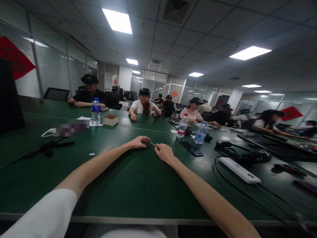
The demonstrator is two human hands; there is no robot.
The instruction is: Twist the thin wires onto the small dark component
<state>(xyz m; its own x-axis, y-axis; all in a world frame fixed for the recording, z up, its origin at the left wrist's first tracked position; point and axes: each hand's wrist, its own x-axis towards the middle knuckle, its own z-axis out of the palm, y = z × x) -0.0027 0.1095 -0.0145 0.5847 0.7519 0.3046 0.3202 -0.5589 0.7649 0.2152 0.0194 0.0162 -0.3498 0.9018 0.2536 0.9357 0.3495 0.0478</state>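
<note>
Over the middle of the green table [111, 185], my left hand [138, 142] is closed around a small dark object [148, 144], pinched between thumb and fingers. Its kind is too small to make out. My right hand [164, 152] is closed on a thin screwdriver-like tool [153, 144]. The tool's slim metal shaft points left at the dark object, its tip beside or touching it; I cannot tell which. Its handle is hidden inside my fingers. Both forearms reach forward from the table's near edge.
A small open box [110, 120] and a water bottle [96, 112] stand ahead left. To the right are a phone [191, 148], bottles [201, 133], a headset [244, 153], a white power bank-like device [239, 170] and cables. Several people sit across the table.
</note>
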